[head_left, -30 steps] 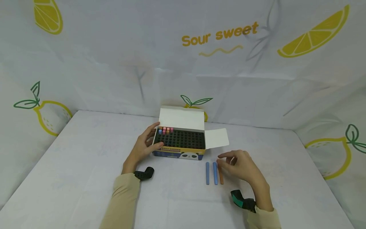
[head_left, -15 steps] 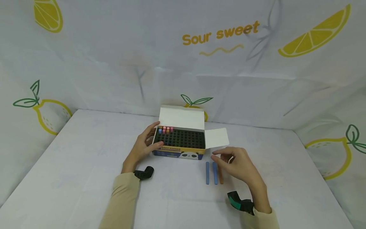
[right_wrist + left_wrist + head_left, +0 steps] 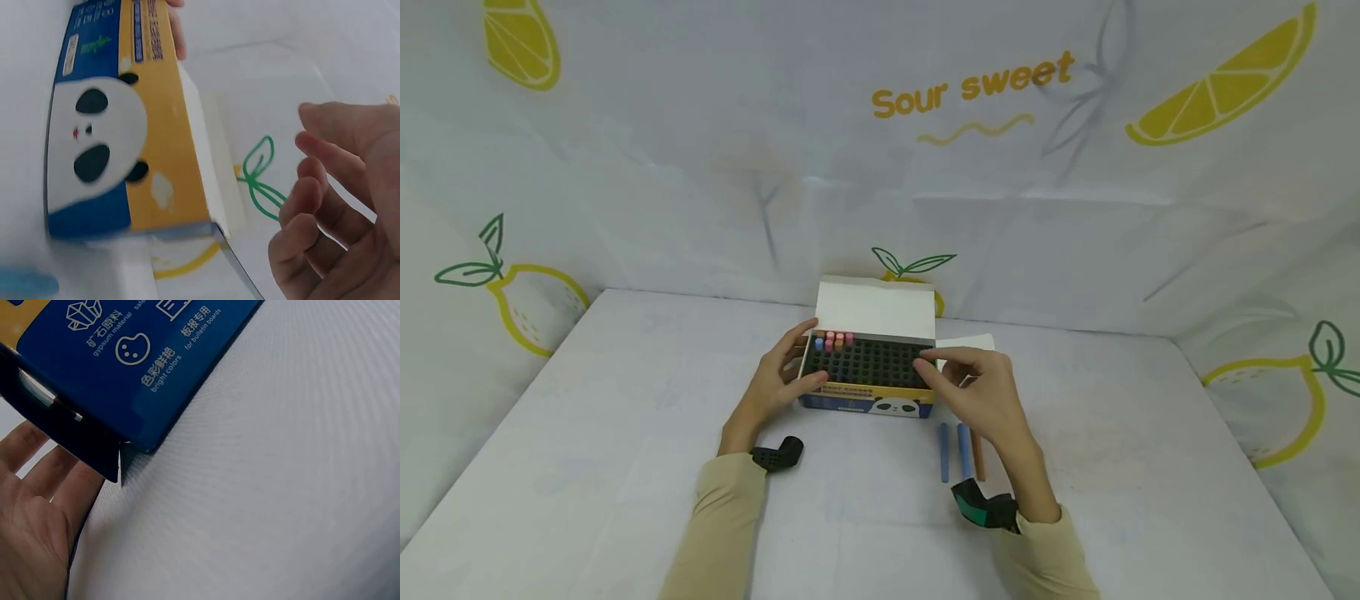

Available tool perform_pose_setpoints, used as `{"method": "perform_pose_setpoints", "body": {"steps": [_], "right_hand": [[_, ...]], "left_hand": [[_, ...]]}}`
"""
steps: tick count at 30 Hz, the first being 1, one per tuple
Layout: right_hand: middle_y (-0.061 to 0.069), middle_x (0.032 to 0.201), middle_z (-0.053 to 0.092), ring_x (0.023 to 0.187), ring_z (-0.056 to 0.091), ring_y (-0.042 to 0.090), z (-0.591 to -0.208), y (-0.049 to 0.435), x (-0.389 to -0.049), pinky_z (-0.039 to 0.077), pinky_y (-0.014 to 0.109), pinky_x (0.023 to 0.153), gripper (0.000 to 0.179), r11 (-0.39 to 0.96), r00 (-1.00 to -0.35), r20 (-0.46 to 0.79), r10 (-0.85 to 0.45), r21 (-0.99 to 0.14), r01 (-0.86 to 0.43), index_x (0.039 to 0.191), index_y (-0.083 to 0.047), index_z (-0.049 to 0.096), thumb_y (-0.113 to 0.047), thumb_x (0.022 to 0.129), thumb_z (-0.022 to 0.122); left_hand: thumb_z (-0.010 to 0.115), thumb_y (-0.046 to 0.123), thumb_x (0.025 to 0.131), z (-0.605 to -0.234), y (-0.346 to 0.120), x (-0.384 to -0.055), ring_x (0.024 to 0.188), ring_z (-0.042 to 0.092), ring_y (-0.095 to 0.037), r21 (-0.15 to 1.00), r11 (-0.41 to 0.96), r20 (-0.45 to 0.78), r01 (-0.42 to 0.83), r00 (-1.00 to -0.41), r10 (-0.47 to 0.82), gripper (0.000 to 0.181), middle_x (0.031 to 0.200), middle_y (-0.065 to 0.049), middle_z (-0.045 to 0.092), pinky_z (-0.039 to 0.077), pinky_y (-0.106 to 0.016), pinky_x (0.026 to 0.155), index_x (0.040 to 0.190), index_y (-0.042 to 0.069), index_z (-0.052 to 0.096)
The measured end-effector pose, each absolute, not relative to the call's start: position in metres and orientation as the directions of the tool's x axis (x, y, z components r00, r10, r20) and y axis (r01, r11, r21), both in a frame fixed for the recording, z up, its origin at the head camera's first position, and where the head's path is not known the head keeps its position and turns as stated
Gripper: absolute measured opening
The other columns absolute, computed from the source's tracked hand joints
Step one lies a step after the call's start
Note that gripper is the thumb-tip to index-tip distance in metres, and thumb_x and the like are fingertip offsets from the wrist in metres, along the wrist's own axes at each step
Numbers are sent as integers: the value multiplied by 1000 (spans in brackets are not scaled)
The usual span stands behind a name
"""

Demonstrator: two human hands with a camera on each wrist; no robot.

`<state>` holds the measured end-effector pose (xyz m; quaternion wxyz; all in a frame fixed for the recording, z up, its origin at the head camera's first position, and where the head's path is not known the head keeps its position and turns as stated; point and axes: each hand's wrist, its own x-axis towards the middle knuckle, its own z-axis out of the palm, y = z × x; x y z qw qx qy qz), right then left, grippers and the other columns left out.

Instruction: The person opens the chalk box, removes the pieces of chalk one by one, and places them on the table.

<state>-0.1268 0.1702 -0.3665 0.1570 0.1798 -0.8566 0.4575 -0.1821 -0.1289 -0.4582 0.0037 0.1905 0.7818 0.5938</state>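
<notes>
A chalk box (image 3: 863,402) with a panda on its front stands at the table's middle, lid up. Its black holder (image 3: 880,362) has rows of holes; several pink, orange, brown and blue chalk sticks (image 3: 835,342) fill some at the back left. My left hand (image 3: 778,377) grips the box's left end, thumb in front and fingers behind; the left wrist view shows its palm (image 3: 31,519) beside the blue box wall (image 3: 144,375). Over the box's right end hovers my right hand (image 3: 979,385), fingers loosely bent, nothing between them. In the right wrist view that hand (image 3: 344,194) is apart from the panda front (image 3: 100,125).
Two blue chalk sticks (image 3: 944,454) and an orange-brown one (image 3: 978,458) lie in front of the box's right side. The box's side flap (image 3: 973,341) sticks out to the right, partly behind my right hand. A lemon-print cloth (image 3: 700,167) hangs behind the table.
From beside the loose chalk sticks, my right hand has moved left and away from me, up over the box's right end. My left hand and the box have stayed put.
</notes>
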Motion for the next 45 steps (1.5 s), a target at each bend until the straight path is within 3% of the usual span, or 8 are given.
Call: {"method": "perform_pose_setpoints", "body": {"steps": [7, 20, 27, 45], "right_hand": [[8, 58, 60, 54, 47, 6, -371, 140, -151, 42, 21, 52, 18, 452, -889, 446, -101, -776, -441, 102, -2, 81, -12, 88, 80], [16, 63, 64, 52, 46, 9, -378, 96, -178, 38, 19, 49, 18, 428, -930, 352, -109, -828, -363, 101, 0, 81, -12, 89, 78], [19, 64, 65, 51, 45, 9, -387, 79, -182, 30, 19, 46, 17, 428, -943, 331, -44, -846, -317, 97, 1, 81, -13, 88, 78], [10, 56, 62, 45, 44, 9, -397, 70, -180, 30, 17, 42, 19, 580, -955, 295, 2, -779, -239, 94, 0, 82, -18, 89, 78]], "left_hand": [[74, 22, 91, -459, -127, -184, 136, 54, -40, 933, 211, 221, 293, -926, 307, 80, 147, -18, 53, 51, -61, 106, 159, 33, 34], [74, 22, 90, -462, -131, -185, 133, 56, -41, 936, 199, 223, 289, -928, 297, 80, 143, -20, 56, 52, -60, 105, 159, 30, 35], [74, 25, 91, -464, -130, -185, 134, 56, -41, 932, 208, 227, 296, -926, 300, 79, 144, -19, 56, 52, -59, 105, 159, 32, 35], [75, 24, 90, -463, -130, -185, 133, 57, -42, 926, 203, 248, 317, -920, 304, 79, 141, -21, 56, 52, -60, 104, 159, 28, 35]]}}
